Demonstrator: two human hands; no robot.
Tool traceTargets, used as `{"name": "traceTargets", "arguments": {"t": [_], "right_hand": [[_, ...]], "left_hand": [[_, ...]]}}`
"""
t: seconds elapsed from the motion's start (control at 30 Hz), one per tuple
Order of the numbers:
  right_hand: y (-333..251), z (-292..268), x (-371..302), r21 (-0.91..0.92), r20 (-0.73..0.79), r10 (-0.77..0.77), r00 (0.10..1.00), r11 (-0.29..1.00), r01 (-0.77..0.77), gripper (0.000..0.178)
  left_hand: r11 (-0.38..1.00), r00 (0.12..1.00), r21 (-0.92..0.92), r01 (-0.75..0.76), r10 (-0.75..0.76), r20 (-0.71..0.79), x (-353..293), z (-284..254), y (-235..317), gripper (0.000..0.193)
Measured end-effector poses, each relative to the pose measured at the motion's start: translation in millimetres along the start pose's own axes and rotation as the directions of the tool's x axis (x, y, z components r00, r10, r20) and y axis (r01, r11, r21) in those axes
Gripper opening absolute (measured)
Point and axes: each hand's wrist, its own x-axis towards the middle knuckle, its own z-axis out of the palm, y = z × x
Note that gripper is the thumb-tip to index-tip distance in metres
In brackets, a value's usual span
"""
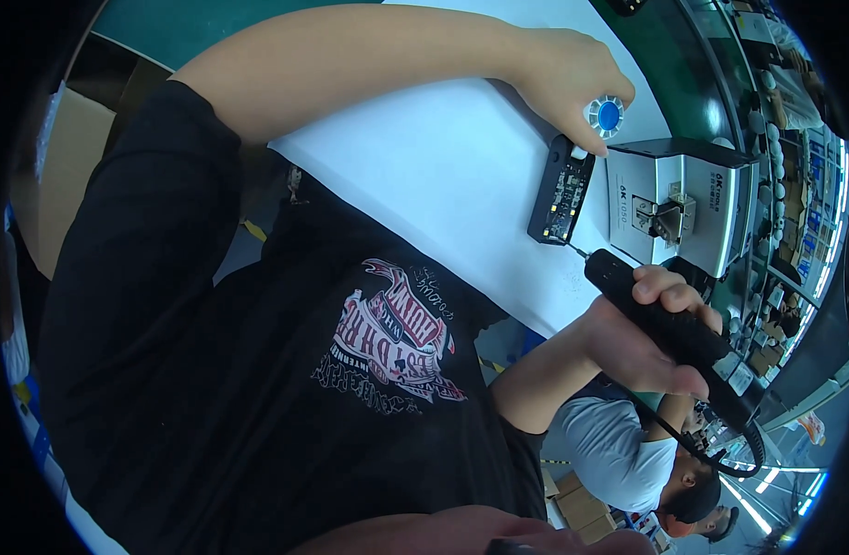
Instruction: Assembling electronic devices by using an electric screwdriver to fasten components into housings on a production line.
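A narrow black case (560,199) with a bare circuit board and small lit spots lies on the white sheet. My left hand (572,79) is closed at its far end, the thumb pressing by a white part there. A round thing with a blue centre and a ridged pale rim (609,116) shows against those fingers; I cannot tell its kind or whether it is gripped. My right hand (642,338) is wrapped around a black electric screwdriver (670,328). Its thin bit reaches the case's near corner. The right fingertips curl over the screwdriver body.
A grey-white screw feeder box (651,194) with a metal bracket stands right of the case. The white sheet (424,157) covers part of a green bench. A black cable (711,458) trails from the screwdriver. Another person in a pale shirt (609,453) is at the lower right.
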Motion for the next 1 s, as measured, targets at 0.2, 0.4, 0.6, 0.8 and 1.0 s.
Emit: {"name": "traceTargets", "arguments": {"t": [0.2,0.4,0.6,0.8,1.0], "right_hand": [[-3,14,4,-0.005,0.049,0.005,0.999,1.000,-0.005,0.082],[-8,7,64,-0.321,-0.018,-0.329,0.944,0.896,0.306,0.081],[8,1,79,-0.453,-0.145,-0.241,0.960,0.878,0.152,0.084],[-5,5,34,0.008,0.028,-0.015,1.000,1.000,0.015,0.085],[2,8,14,0.078,0.084,-0.003,0.996,0.997,-0.003,0.085]], "left_hand": [[0.996,0.996,-0.018,-0.082,0.081,-0.034,-9,3,-7,0.052],[1.000,1.000,0.002,-0.027,0.027,-0.010,-4,-1,-3,0.050],[1.000,0.998,0.022,0.022,-0.021,-0.052,-4,-1,-7,0.050],[0.999,0.996,0.023,0.049,-0.047,-0.075,1,5,-12,0.052],[0.996,0.995,0.030,0.085,-0.084,-0.055,1,5,-11,0.056]]}}
